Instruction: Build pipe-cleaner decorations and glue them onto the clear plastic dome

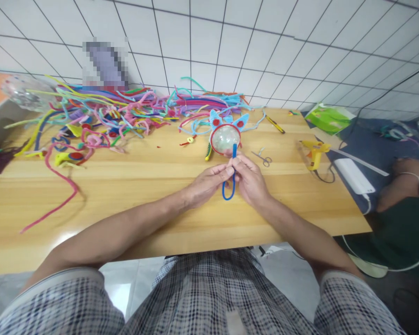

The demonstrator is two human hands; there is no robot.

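Observation:
A blue pipe cleaner (228,198), bent into a narrow loop, is pinched between both hands over the front middle of the table. My left hand (209,184) grips it from the left with thumb and fingers. From the right, my right hand (250,180) closes on the same piece, whose straight end sticks up above the fingers. Just beyond the hands is a clear round ball (226,138) ringed in red pipe cleaner, with blue ears (242,122) that have red centres. Small scissors (263,159) lie to the right of it.
A big heap of coloured pipe cleaners (118,109) covers the back left. A yellow glue gun (314,153) and a white power strip (354,176) are at the right. A yellow cutter (275,124) lies near the wall. Another person's arm (401,184) rests at the far right.

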